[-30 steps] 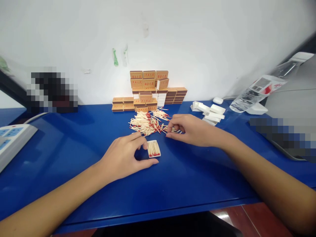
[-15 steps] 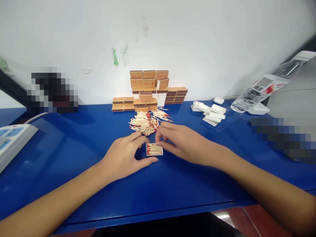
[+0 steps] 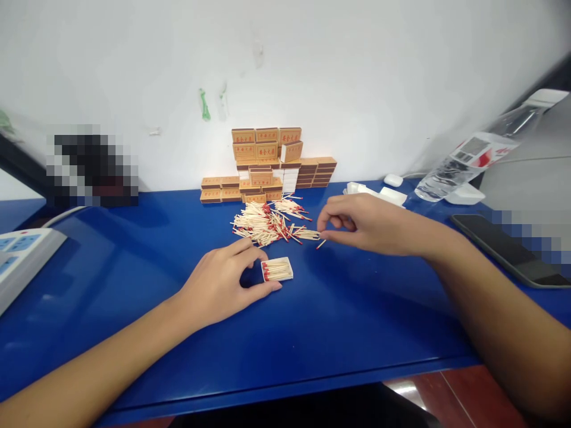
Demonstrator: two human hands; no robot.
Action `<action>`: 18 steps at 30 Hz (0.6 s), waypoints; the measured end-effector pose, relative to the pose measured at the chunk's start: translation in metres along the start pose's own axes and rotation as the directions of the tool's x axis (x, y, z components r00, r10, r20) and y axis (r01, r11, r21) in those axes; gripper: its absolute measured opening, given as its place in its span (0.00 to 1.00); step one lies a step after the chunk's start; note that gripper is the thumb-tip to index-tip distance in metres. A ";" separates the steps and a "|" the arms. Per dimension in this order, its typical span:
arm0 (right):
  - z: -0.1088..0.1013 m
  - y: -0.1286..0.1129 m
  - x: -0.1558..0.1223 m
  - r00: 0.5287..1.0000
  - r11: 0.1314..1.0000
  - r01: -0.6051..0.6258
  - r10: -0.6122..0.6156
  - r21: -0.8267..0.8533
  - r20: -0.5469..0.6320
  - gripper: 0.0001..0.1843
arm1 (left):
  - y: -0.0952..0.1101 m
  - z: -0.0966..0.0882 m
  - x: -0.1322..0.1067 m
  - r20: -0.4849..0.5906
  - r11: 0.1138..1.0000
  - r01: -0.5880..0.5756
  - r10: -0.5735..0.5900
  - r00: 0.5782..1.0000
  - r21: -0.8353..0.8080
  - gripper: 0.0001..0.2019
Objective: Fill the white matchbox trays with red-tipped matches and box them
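Note:
My left hand (image 3: 223, 284) rests on the blue table (image 3: 134, 249), thumb and forefinger curled round the left end of a small white matchbox tray (image 3: 277, 269) holding red-tipped matches. My right hand (image 3: 363, 224) hovers at the right edge of a loose pile of matches (image 3: 270, 223), fingertips pinched together by some matches; a single match lies just below them. Whether they hold one I cannot make out.
Stacked brown matchboxes (image 3: 267, 160) stand against the wall behind the pile. White empty trays (image 3: 383, 193) lie at the right rear, by a clear plastic bottle (image 3: 464, 157). A black phone (image 3: 513, 249) lies at the right, a white power strip (image 3: 22, 255) at the far left.
My right hand left the tray and moved up and right to the pile's edge. The tray, upright a second ago, now lies crosswise, held by my left hand.

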State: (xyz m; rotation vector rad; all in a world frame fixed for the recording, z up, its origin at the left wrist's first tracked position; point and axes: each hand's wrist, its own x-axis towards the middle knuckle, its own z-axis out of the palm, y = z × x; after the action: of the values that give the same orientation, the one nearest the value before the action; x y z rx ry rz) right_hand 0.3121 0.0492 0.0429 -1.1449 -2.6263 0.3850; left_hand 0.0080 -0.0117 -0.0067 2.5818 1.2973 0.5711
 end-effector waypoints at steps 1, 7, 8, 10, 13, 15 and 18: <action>-0.001 0.008 -0.001 0.997 1.000 -0.023 0.023 0.008 0.072 0.08 | 0.000 0.000 0.000 0.001 1.000 0.000 0.000 1.000 0.000 0.17; 0.008 0.027 -0.004 0.958 0.993 -0.119 0.110 0.018 0.265 0.08 | 0.001 -0.004 0.000 0.027 1.000 -0.007 0.006 1.000 0.018 0.18; 0.009 0.024 -0.004 0.958 0.992 -0.122 0.111 0.025 0.266 0.08 | 0.001 -0.005 -0.001 0.029 1.000 -0.006 0.006 1.000 0.018 0.17; 0.011 0.013 -0.003 0.967 0.993 -0.106 0.090 0.057 0.237 0.08 | 0.002 -0.007 -0.001 0.027 1.000 -0.007 0.007 1.000 0.012 0.15; 0.018 -0.017 0.000 0.991 0.991 -0.013 -0.005 0.135 0.135 0.07 | 0.002 -0.008 -0.001 0.018 1.000 -0.014 0.013 1.000 0.003 0.12; 0.028 -0.039 0.002 0.994 0.986 0.044 -0.060 0.160 0.094 0.04 | 0.001 -0.006 0.000 0.018 1.000 -0.018 0.017 1.000 0.004 0.11; 0.044 -0.061 0.005 0.997 0.990 0.060 -0.065 0.131 0.035 0.04 | 0.000 -0.004 0.000 0.015 1.000 -0.029 0.029 0.999 -0.001 0.11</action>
State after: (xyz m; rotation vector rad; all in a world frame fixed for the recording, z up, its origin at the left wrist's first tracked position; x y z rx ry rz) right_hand 0.2535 0.0067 0.0225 -1.0220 -2.6194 0.5614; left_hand 0.0065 -0.0115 -0.0029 2.6031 1.2566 0.5561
